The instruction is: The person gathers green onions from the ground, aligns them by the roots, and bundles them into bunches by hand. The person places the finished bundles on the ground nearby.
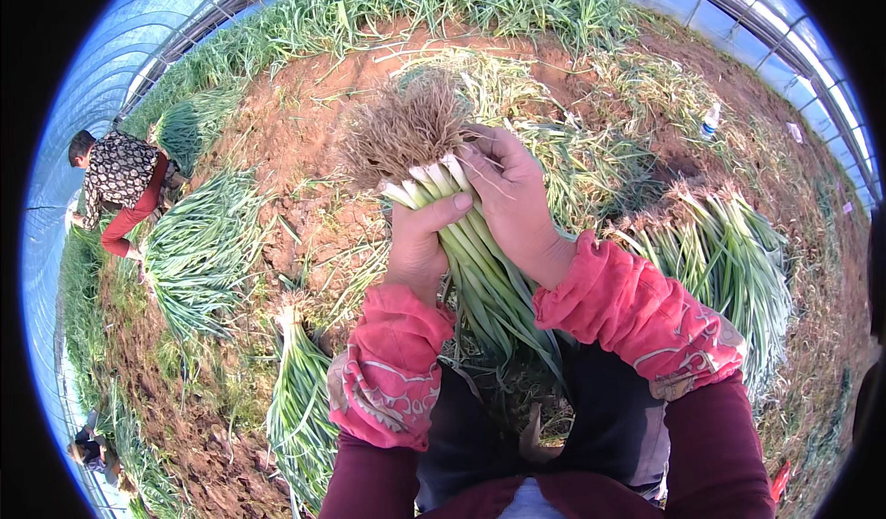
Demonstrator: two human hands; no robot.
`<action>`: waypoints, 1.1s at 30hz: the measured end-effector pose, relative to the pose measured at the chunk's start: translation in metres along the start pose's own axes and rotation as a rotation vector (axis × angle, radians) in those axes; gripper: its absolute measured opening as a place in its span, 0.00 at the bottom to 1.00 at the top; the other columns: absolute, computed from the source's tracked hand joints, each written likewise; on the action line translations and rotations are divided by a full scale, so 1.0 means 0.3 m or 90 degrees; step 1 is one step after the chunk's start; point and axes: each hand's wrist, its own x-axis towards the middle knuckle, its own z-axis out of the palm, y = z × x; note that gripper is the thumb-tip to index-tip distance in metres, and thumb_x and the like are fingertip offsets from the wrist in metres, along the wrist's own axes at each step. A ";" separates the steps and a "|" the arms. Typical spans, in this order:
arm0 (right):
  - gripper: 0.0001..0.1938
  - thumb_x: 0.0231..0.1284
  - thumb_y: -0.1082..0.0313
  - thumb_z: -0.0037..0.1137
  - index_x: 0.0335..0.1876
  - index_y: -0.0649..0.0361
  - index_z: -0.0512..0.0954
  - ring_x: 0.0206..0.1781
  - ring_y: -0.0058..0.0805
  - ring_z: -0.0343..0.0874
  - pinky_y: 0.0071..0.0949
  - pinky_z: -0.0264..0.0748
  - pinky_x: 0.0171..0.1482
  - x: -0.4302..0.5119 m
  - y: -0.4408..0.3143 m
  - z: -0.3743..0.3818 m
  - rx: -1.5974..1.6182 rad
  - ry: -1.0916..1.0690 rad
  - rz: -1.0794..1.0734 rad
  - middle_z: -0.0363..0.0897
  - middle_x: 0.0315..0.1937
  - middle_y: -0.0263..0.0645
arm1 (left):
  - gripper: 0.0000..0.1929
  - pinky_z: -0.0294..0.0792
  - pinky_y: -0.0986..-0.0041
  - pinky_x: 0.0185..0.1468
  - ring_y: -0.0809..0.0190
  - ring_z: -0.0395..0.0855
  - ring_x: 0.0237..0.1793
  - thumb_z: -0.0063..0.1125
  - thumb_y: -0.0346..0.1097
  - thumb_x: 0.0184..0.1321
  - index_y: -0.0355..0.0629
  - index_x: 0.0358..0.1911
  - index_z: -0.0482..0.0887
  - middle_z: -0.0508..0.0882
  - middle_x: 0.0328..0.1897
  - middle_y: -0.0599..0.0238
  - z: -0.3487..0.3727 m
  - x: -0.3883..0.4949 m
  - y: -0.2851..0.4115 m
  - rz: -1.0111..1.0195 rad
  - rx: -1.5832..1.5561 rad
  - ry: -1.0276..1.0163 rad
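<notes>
A bunch of green onions (477, 263) is held up before me, its brown root ends pointing away and its leaves hanging toward my lap. My left hand (422, 235) is wrapped around the white stems, thumb lying across them. Against the bunch's right side, my right hand (505, 201) has its fingers bent at the roots and upper stems; whether they pinch a single stem or root is hidden. A smaller bundle of green onions (297, 387) lies on the soil to the left. To the right is a large pile of green onions (713, 263), roots facing away.
Stripped yellowish leaves (574, 166) litter the reddish soil (311, 104) ahead. A plastic bottle (710, 121) stands at the right. At far left a person (124, 180) bends beside a spread of cut onions (201, 249). Standing plants (484, 0) line the back beneath the greenhouse frame (782, 41).
</notes>
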 end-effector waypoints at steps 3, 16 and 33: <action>0.10 0.65 0.69 0.49 0.45 0.68 0.70 0.39 0.17 0.71 0.20 0.70 0.45 0.013 0.013 -0.004 0.082 -0.021 0.056 0.75 0.36 0.35 | 0.23 0.75 0.68 0.47 0.60 0.82 0.42 0.60 0.18 0.44 0.36 0.48 0.75 0.81 0.42 0.61 0.012 0.014 -0.003 0.021 0.030 0.019; 0.21 0.51 0.72 0.55 0.53 0.65 0.71 0.49 0.45 0.77 0.31 0.73 0.51 0.005 0.057 -0.129 0.189 -0.137 0.170 0.76 0.47 0.49 | 0.22 0.75 0.69 0.45 0.62 0.82 0.40 0.64 0.17 0.42 0.36 0.44 0.77 0.82 0.40 0.62 0.051 0.017 -0.035 0.055 0.153 0.011; 0.12 0.61 0.66 0.56 0.45 0.65 0.76 0.44 0.25 0.79 0.22 0.72 0.52 -0.364 -0.346 -0.909 -0.215 0.128 0.100 0.79 0.40 0.36 | 0.19 0.72 0.64 0.54 0.55 0.81 0.45 0.61 0.27 0.52 0.32 0.49 0.75 0.82 0.43 0.55 0.014 0.018 -0.064 0.036 0.272 0.028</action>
